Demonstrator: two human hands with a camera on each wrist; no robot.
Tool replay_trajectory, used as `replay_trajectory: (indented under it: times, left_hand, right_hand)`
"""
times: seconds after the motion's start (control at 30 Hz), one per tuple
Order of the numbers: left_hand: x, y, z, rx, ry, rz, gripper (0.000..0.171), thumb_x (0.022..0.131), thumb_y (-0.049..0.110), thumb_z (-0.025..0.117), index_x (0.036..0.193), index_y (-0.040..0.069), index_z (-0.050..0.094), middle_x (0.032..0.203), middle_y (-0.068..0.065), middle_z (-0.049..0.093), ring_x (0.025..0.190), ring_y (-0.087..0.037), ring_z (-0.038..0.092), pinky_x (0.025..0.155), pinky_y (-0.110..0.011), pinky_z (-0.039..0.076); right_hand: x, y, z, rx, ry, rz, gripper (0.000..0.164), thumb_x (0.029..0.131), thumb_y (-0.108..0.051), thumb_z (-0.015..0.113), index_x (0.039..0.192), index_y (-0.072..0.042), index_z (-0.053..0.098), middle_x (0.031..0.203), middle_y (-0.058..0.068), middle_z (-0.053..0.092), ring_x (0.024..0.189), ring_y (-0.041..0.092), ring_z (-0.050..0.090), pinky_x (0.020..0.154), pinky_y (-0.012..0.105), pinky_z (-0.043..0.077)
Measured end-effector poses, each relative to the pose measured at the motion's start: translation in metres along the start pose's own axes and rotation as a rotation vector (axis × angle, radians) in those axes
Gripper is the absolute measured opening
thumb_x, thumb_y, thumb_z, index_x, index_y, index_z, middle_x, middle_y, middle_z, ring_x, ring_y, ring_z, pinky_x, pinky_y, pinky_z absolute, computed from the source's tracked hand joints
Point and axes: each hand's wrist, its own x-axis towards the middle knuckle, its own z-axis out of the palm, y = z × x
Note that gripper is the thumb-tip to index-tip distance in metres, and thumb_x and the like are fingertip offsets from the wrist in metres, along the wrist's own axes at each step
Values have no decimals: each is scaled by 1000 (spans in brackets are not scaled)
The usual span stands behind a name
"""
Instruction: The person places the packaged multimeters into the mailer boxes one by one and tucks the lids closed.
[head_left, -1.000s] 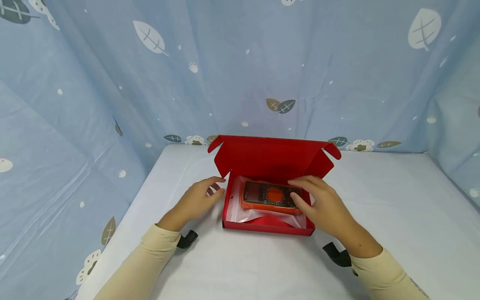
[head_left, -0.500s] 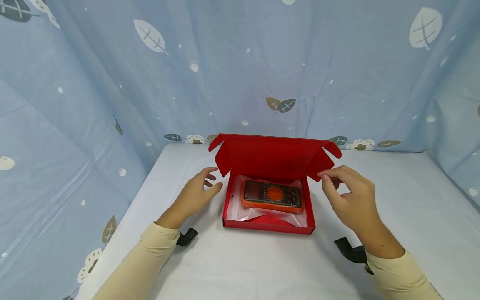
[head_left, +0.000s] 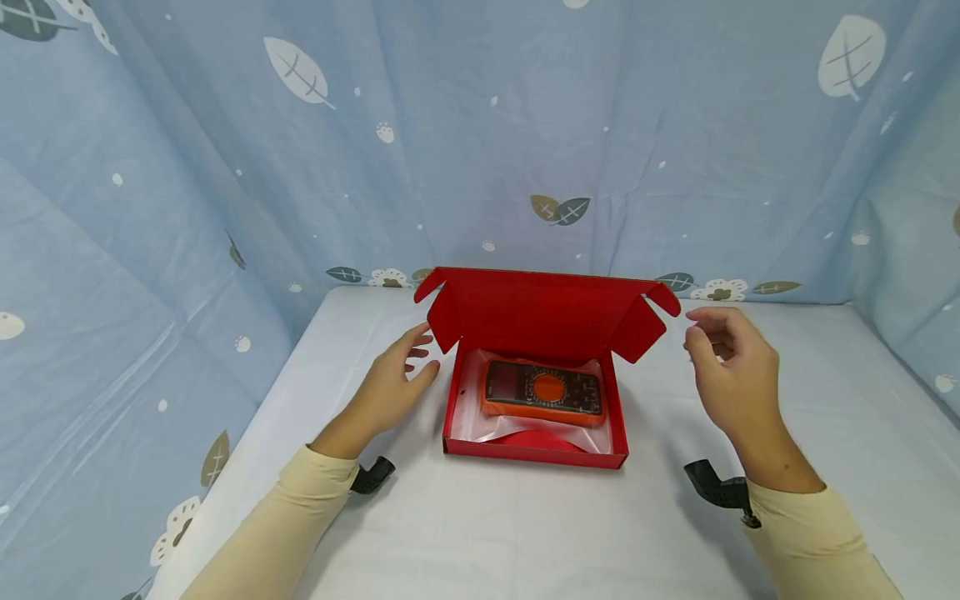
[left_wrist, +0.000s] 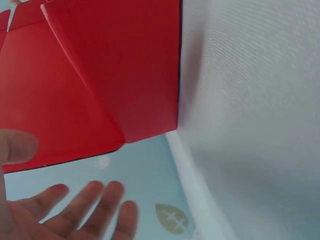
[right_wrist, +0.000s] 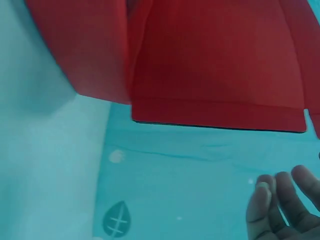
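An orange and black multimeter (head_left: 547, 389) lies on a clear plastic bag (head_left: 469, 417) inside the red cardboard box (head_left: 525, 455). The box stands on the table with its lid (head_left: 536, 312) raised at the back and side flaps spread. My left hand (head_left: 382, 396) hovers left of the box, fingers apart and thumb toward its side, holding nothing. To the right of the lid, apart from it, my right hand (head_left: 737, 371) is raised with loosely bent fingers and nothing in them. In the right wrist view its fingers (right_wrist: 292, 200) sit below the lid's edge.
A white cloth (head_left: 487, 533) covers the table. Behind and at the left hangs a blue curtain (head_left: 465, 150) with leaf prints, close behind the raised lid. Black wrist mounts (head_left: 372, 476) show under both sleeves.
My right hand has left the multimeter, passed the right lid flap, and moved right and up away from the box. My left hand has shifted slightly up and away from the box's side.
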Motion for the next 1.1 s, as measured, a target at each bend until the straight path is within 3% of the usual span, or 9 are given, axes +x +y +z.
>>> replay_trajectory:
  times: [0.2, 0.3, 0.43, 0.53, 0.67, 0.87, 1.0, 1.07, 1.1]
  left_hand:
    - [-1, 7, -4, -79, 43, 74, 61, 98, 12, 58, 154, 10, 35, 144, -13, 53, 126, -34, 58, 103, -52, 49]
    - [-2, 12, -5, -129, 30, 76, 61, 98, 10, 57, 154, 10, 34, 144, -14, 52, 126, -36, 58, 104, -53, 48]
    - [-2, 15, -6, -172, 7, 80, 61, 99, 9, 57, 155, 12, 33, 144, -14, 52, 126, -36, 58, 104, -54, 48]
    - [-3, 15, -5, -178, -9, 89, 62, 99, 8, 56, 156, 14, 32, 145, -13, 51, 127, -36, 57, 103, -55, 47]
    - [-3, 15, -4, -171, -20, 98, 63, 99, 8, 55, 157, 15, 30, 146, -12, 50, 128, -35, 56, 103, -56, 47]
    - [-4, 18, -4, -169, -24, 102, 64, 99, 9, 56, 156, 17, 31, 146, -11, 51, 129, -33, 56, 102, -56, 48]
    - [-5, 19, -4, -157, -28, 103, 63, 98, 10, 57, 156, 16, 32, 146, -10, 51, 128, -31, 56, 102, -53, 49]
    - [-5, 20, -4, -149, -30, 104, 63, 98, 10, 57, 156, 15, 32, 147, -10, 51, 128, -31, 56, 102, -52, 50]
    - [-6, 20, -4, -146, -31, 105, 63, 98, 10, 57, 156, 15, 32, 147, -10, 51, 128, -32, 56, 102, -51, 50]
  right_hand:
    - [0, 9, 4, -5, -134, 47, 39, 103, -15, 47, 140, -8, 56, 124, 20, 64, 88, -14, 52, 73, -1, 39]
    - [0, 10, 6, 7, -187, 55, 41, 103, -15, 45, 143, -8, 53, 131, 20, 61, 94, 5, 62, 72, -1, 40]
    - [0, 10, 7, 14, -238, 47, 42, 103, -15, 45, 143, -7, 52, 133, 20, 60, 95, 23, 64, 72, 0, 42]
    - [0, 10, 7, 12, -261, 42, 42, 103, -14, 44, 143, -7, 53, 132, 20, 61, 93, 23, 66, 70, 2, 44]
    - [-1, 8, 7, 17, -284, 35, 44, 103, -15, 45, 147, -12, 51, 136, 21, 59, 96, 34, 67, 67, 6, 46]
    - [-2, 6, 9, 4, -288, -17, 46, 102, -14, 49, 149, -16, 49, 141, 20, 57, 108, 37, 63, 77, -2, 36]
    - [-2, 5, 10, -11, -293, -26, 47, 102, -14, 50, 149, -14, 48, 138, 20, 58, 110, 37, 62, 80, -2, 33]
    - [-3, 5, 11, -17, -298, -34, 47, 101, -14, 51, 149, -12, 49, 137, 20, 59, 109, 37, 62, 80, 1, 35]
    - [-3, 4, 11, -16, -300, -41, 47, 101, -14, 51, 148, -10, 49, 136, 20, 60, 109, 37, 63, 82, 6, 43]
